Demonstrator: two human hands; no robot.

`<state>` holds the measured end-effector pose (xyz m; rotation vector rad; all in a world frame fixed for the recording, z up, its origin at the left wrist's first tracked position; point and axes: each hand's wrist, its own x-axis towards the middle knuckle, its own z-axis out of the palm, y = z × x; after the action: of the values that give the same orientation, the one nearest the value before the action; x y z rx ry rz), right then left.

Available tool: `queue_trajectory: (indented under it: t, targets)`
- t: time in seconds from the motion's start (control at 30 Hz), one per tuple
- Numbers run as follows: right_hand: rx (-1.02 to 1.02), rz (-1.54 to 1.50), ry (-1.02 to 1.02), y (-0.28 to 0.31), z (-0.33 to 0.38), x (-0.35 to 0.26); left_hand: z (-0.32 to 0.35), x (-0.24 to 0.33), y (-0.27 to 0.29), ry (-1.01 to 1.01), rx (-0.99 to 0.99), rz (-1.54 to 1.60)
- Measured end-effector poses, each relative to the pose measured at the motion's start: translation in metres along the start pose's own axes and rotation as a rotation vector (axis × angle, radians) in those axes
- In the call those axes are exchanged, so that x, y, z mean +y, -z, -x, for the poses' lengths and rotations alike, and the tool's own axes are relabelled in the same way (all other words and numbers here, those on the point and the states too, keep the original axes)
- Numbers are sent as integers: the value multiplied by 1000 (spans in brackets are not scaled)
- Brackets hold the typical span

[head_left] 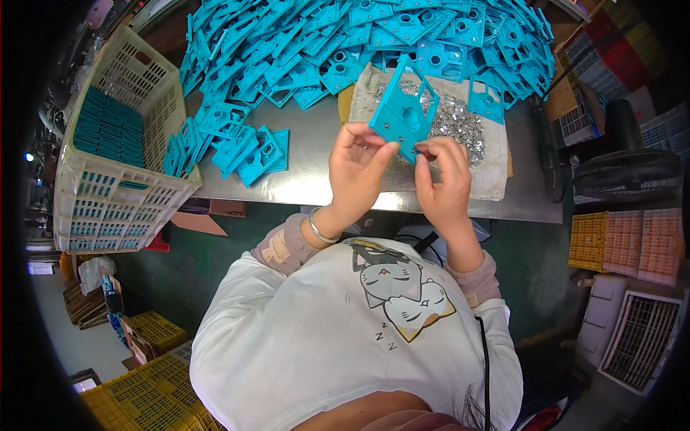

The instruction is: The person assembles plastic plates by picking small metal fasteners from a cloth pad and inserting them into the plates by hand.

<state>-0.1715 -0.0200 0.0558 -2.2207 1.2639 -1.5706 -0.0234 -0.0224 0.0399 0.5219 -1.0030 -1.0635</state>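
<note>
The person wears a white T-shirt [316, 337] printed with a cartoon sleeping cat [402, 287] in grey, white and yellow. Beneath it, long pinkish-beige sleeves [284, 248] reach the wrists, with a pale patch on the left one. A thin silver bangle [320, 231] circles the left wrist. A black cord [485, 366] runs down the shirt's right side.

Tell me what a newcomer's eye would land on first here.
First, the huge heap of teal plastic frames covering the far side of the metal table. Next, the single teal frame held up at centre by the left hand and right hand, above a pile of small silvery parts.
</note>
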Motion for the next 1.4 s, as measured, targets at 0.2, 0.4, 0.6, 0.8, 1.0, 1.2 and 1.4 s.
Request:
queue_trajectory:
  t: [0.2,0.4,0.6,0.8,1.0,1.2,1.4]
  targets:
    - [2,-125,-84,2,0,-2,-1,2,2,108,63,47]
    - [5,-138,-116,0,-1,0,-1,1,3,113,62,35]
    - [-18,-172,-150,-1,1,5,-4,-2,10,112,77,18]
    - [-64,-3,-261,-11,45,52,-58,-8,51,-385,-77,-670]
    - [-225,122,-165,-20,87,58,-157,24,134,-931,-359,-1431]
    - [-231,278,23,-33,104,63,-208,78,167,-1029,-369,-1810]
    - [-262,307,11,-37,100,61,-245,119,242,-912,-210,-2057]
